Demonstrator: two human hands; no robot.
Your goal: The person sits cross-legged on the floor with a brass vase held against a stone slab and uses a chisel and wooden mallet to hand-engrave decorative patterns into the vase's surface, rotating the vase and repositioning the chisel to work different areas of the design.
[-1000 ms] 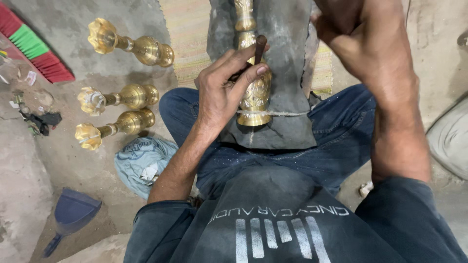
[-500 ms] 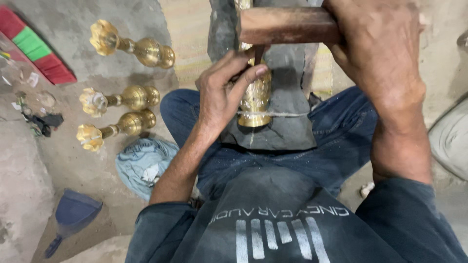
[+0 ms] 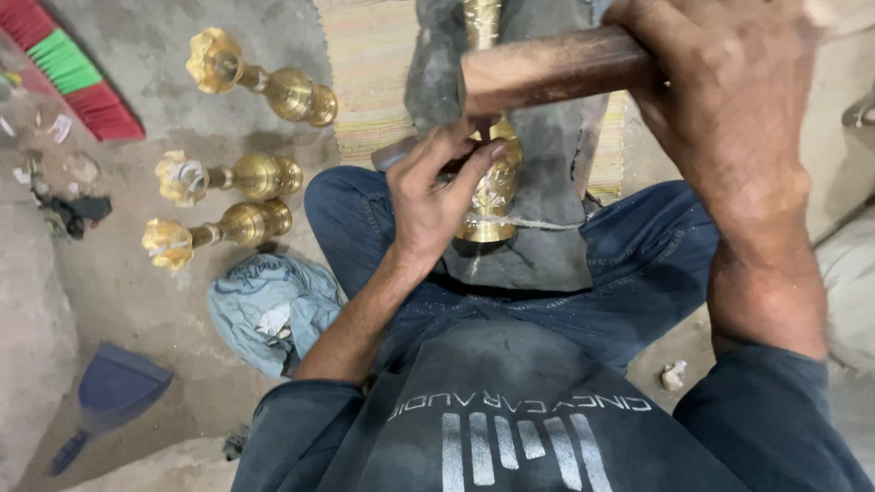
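A brass vase-like piece (image 3: 498, 193) lies on a dark grey block (image 3: 547, 255) across my lap, tied down by a thin cord. My left hand (image 3: 436, 199) pinches a small dark metal tool (image 3: 392, 155) against the brass piece's bulb. My right hand (image 3: 729, 100) grips the wooden handle of a hammer (image 3: 556, 68). The hammer's dark head (image 3: 436, 73) hangs just above my left fingers and hides the upper part of the brass piece.
Three more brass pieces (image 3: 264, 82) (image 3: 228, 175) (image 3: 219, 228) lie on the concrete floor to the left. A crumpled blue cloth (image 3: 269, 305), a blue dustpan (image 3: 114, 392), a red and green brush (image 3: 68, 77) and a woven mat (image 3: 374, 64) are nearby.
My right hand has swung the hammer down into view, from raised and out of sight to just over the brass piece. My left hand has kept its grip.
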